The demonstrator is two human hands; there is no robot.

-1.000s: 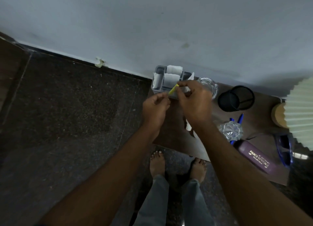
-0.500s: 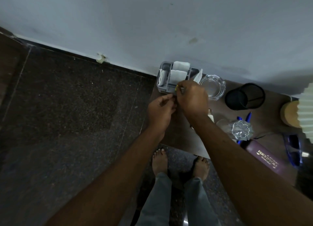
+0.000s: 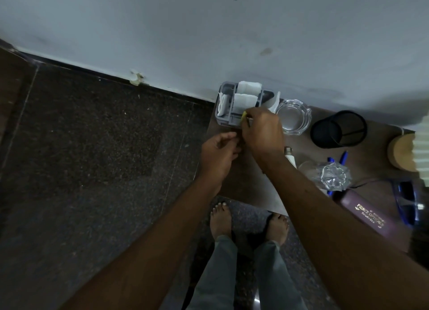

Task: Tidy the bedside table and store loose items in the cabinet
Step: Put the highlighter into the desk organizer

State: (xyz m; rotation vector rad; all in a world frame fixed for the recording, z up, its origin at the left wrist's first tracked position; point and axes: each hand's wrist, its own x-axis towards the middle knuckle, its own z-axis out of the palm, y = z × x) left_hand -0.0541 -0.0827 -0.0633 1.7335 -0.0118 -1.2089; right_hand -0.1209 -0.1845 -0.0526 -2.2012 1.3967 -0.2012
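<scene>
On the brown bedside table (image 3: 234, 182), a grey compartment organiser (image 3: 228, 120) with white folded papers stands at the back left corner against the wall. My right hand (image 3: 262, 133) is closed on a small yellow item (image 3: 243, 116) at the organiser's front edge; most of the item is hidden by my fingers. My left hand (image 3: 219, 151) hovers just below and left of it, fingers loosely curled, holding nothing that I can see.
Right of the organiser are a clear glass ashtray (image 3: 293, 116), a black mesh pen cup (image 3: 339, 128), an upturned glass (image 3: 329, 175), blue pens (image 3: 342, 157), a purple spectacle case (image 3: 369, 214), blue glasses (image 3: 405, 202) and a lamp base (image 3: 401, 152). Dark floor lies to the left.
My right hand has carried the yellow item down from mid-air to the organiser's front edge. My left hand has let go of it and drawn back slightly.
</scene>
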